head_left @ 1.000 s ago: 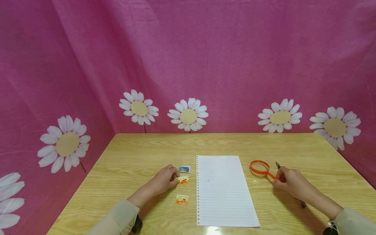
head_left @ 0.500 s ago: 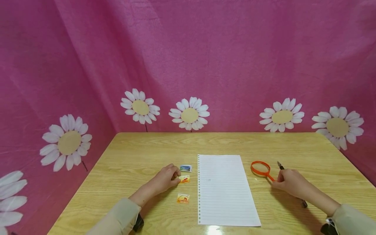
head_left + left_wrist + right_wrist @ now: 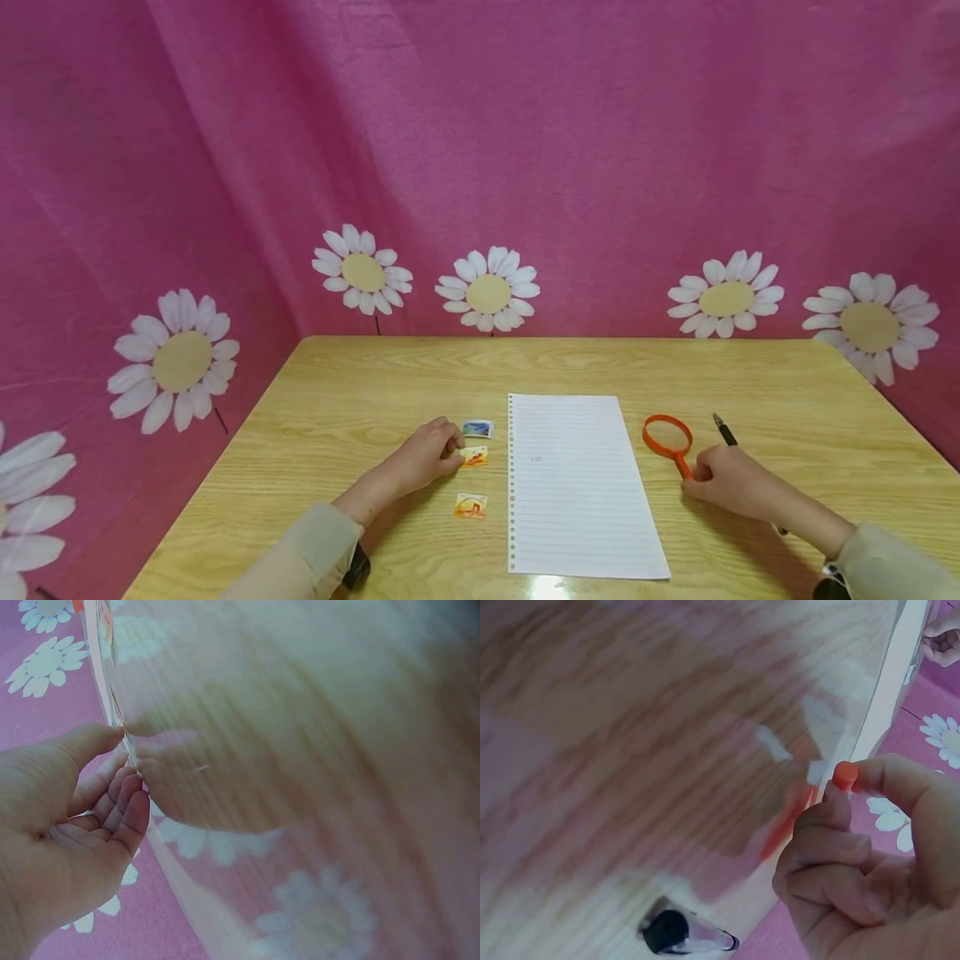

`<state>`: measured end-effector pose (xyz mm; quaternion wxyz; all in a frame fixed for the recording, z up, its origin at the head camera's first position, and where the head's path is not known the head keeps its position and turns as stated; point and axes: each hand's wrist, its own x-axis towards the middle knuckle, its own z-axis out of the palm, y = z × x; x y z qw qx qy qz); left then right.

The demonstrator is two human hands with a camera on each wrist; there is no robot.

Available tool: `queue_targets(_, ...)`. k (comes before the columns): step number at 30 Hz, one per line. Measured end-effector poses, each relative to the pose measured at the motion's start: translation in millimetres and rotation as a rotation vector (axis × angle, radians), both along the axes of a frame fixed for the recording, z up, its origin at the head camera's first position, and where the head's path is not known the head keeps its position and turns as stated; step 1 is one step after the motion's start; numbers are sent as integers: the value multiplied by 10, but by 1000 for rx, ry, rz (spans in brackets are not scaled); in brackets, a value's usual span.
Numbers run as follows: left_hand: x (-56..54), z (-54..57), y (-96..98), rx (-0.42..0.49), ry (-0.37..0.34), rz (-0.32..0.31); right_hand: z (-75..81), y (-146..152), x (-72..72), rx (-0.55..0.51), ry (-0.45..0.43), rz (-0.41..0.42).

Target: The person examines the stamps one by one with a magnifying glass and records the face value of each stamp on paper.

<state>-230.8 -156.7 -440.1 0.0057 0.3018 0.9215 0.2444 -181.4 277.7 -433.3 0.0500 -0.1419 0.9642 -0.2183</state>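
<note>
My left hand rests on the table, fingertips and thumb at the left edge of a yellow-and-red stamp. In the left wrist view its fingers are loosely bent, the fingertips at the tabletop. A blue landscape stamp lies just beyond, and another yellow stamp lies nearer. On the right, my right hand pinches the handle end of an orange magnifying glass between thumb and finger; the orange handle tip shows there in the right wrist view. The lens lies at or just above the table; I cannot tell which.
A lined sheet of paper with small handwriting lies between the hands. A black pen lies partly beneath the right hand; its end shows in the right wrist view. A pink flowered curtain hangs behind the wooden table.
My right hand has drawn slightly left and nearer, turning the magnifying glass so its handle points more towards me. More of the pen's front shows. The left hand stays at the stamp.
</note>
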Motion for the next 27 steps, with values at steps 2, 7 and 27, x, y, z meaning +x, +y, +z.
queue_targets(2,-1,-4,1,1,0,4,-12,-7,5,-8,-7,13)
queue_targets(7,-2,-7,14,-5,-9,15,-34,-8,19,-24,-36,30)
queue_targets(27,91,55,66,72,13,26,3,42,99,-90,210,41)
